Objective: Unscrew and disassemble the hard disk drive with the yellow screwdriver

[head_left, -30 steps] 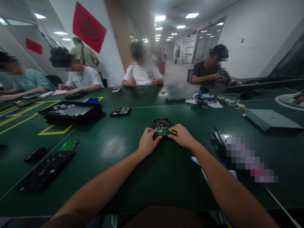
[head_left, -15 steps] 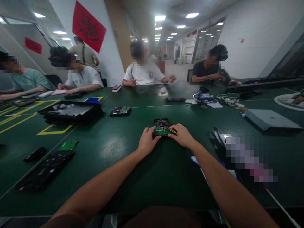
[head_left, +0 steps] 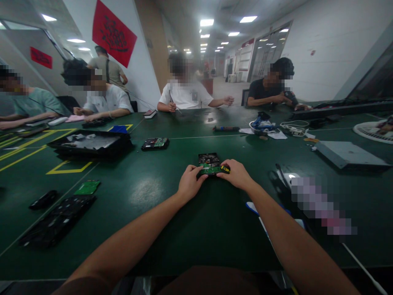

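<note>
A hard drive (head_left: 209, 159) with a green circuit board along its near side is on the green table in front of me. My left hand (head_left: 192, 183) is closed on its left end, thumb along the near edge. At the right end, my right hand (head_left: 236, 175) grips the drive with its thumb and fingers. A small black-and-yellow tool (head_left: 225, 169) sits under the right fingers; its tip is hidden, so its exact kind is unclear. Farther off to the left lies another hard drive (head_left: 155, 143) with a partly green face.
Black drives (head_left: 59, 221) and a loose green circuit board (head_left: 87, 187) lie left. A black tray (head_left: 90, 143) stands behind them. To the right are a grey metal box (head_left: 350, 153) and a bowl (head_left: 260, 127) of blue material. Several people sit across the table.
The hands and the drive stay almost in place, with only a slight shift of the view. Across the table, a person's outstretched hand has moved a little to the right.
</note>
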Available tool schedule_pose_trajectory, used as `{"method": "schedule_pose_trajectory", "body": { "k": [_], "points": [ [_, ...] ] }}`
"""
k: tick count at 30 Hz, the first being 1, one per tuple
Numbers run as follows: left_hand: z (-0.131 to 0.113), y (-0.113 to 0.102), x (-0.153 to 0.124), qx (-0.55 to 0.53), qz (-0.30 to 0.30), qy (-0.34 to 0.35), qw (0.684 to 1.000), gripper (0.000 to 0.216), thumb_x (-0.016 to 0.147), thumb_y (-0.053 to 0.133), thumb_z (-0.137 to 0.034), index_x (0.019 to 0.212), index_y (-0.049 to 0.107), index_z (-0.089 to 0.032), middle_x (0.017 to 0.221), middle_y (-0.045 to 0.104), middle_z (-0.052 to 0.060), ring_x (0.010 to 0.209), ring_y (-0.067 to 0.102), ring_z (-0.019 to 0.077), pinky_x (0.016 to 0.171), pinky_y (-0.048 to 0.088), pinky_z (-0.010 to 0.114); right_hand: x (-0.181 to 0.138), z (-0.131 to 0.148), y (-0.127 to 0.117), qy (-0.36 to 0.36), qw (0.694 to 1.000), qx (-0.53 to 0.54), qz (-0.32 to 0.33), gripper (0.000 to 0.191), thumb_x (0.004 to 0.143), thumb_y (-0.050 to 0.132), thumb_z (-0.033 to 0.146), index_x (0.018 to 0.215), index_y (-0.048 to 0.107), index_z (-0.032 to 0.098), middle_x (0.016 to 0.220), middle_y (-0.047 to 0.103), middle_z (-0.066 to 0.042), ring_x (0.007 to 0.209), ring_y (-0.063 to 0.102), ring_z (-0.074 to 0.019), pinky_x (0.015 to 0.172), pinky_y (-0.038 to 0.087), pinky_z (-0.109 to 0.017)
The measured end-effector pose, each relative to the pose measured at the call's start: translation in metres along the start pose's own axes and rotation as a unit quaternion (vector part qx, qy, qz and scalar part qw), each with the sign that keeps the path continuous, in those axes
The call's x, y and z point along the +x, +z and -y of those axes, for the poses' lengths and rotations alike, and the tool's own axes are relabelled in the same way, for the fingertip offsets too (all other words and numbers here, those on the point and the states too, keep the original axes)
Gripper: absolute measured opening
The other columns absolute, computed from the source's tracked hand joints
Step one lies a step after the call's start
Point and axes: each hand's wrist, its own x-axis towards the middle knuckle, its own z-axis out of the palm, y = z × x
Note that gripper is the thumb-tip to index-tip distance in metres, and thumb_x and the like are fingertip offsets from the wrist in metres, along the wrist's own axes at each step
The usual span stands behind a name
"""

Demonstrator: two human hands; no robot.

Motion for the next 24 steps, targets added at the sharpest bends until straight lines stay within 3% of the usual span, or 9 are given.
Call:
{"method": "schedule_pose_trajectory", "body": {
  "k": [13, 24],
  "points": [
    [0.0029, -0.0036, 0.0034, -0.006, 0.011, -0.003, 1.000, 0.044, 0.093, 0.074, -0.042, 0.133, 0.070, -0.022, 0.112, 0.065, 0.007, 0.087, 0.065, 0.0185, 0.084, 0.056, 0.034, -0.0019, -0.0032, 0.0009, -0.037, 0.999, 0.039, 0.011, 0.039, 0.089, 0.075, 0.039, 0.125, 0.071, 0.025, 0.128, 0.073, -0.006, 0.119, 0.067, -0.0256, 0.108, 0.048, -0.044],
    [0.0036, -0.0092, 0.0030, -0.023, 0.020, 0.008, 1.000, 0.036, 0.092, 0.075, -0.040, 0.125, 0.075, -0.024, 0.107, 0.066, 0.005, 0.079, 0.064, 0.0170, 0.079, 0.055, 0.034, 0.0000, -0.0028, -0.0053, -0.056, 0.997, -0.028, 0.043, 0.035, 0.090, 0.073, 0.044, 0.122, 0.075, 0.028, 0.111, 0.073, -0.008, 0.103, 0.067, -0.0253, 0.094, 0.050, -0.040]
  ]
}}
